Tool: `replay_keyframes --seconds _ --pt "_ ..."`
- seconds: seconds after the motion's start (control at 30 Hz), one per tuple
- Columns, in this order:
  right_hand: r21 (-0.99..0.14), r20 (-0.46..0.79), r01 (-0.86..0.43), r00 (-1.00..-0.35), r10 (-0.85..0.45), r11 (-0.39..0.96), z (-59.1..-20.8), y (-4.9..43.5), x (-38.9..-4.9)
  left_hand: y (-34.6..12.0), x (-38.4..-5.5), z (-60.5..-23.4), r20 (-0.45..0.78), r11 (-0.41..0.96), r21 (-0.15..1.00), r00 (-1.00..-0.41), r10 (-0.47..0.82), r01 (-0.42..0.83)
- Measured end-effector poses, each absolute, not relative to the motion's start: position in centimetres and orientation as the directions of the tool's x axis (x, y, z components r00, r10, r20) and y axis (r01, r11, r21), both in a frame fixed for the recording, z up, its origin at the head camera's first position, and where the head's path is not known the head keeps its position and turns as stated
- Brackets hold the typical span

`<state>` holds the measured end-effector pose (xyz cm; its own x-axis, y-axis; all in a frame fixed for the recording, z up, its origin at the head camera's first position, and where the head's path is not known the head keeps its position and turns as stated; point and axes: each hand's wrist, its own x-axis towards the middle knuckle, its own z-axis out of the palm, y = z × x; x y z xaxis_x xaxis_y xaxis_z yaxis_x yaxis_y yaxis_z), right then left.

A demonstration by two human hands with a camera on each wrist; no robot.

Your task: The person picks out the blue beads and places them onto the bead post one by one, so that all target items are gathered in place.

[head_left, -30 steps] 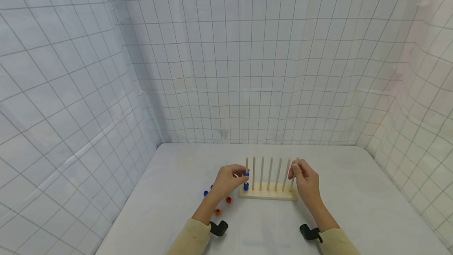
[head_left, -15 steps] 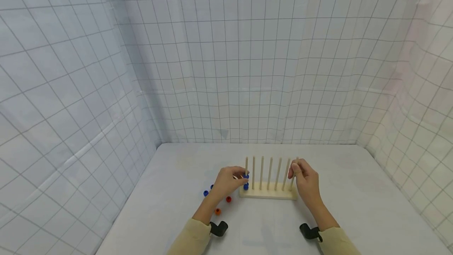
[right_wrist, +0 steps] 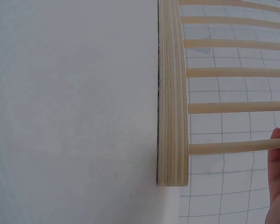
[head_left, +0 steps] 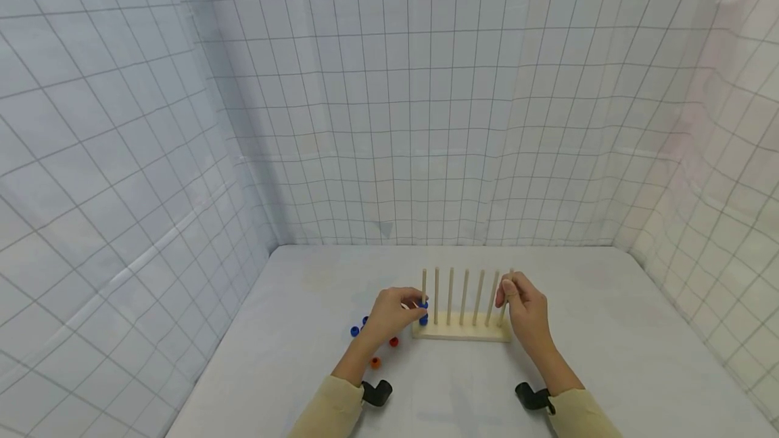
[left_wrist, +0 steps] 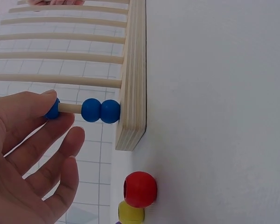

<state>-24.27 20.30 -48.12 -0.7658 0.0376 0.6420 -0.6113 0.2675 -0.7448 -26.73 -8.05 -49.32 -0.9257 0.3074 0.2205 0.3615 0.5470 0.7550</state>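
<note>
A wooden bead rack (head_left: 461, 334) stands upright on the white table, several thin pegs rising from its base. On the leftmost peg my left hand (head_left: 388, 313) pinches a blue bead (left_wrist: 52, 111) between thumb and index finger; its other fingers are loosely bent. Two more blue beads (left_wrist: 101, 111) sit lower on that same peg, the bottom one against the base. At the other end, my right hand (head_left: 526, 307) grips the rightmost peg (right_wrist: 228, 147) near its upper part. The pegs between carry no beads.
Loose beads lie left of the rack: a red bead (head_left: 393, 341), an orange bead (head_left: 375, 362), a blue bead (head_left: 355, 331) and a yellow bead (left_wrist: 131, 213). The left forearm partly covers this group. Grid-patterned white sheets (head_left: 426, 120) hang behind and at both sides.
My left hand has slid the pinched blue bead a little down the leftmost peg, nearer the beads below. The right hand keeps its place on the rightmost peg.
</note>
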Motion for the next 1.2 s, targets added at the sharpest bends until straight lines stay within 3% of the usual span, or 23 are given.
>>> replay_keyframes --seconds 0.23,1.2 --pt "-0.735 0.647 -0.608 -0.761 0.042 0.3 -48.1 20.3 -24.3 -8.0 -26.8 -49.6 0.205 0.562 0.748 -0.928 0.311 0.353" --pt "-0.784 0.608 -0.591 -0.793 0.041 0.191 -47.9 21.5 -24.1 -8.1 -27.2 -49.7 0.148 0.568 0.744 -0.916 0.374 0.352"
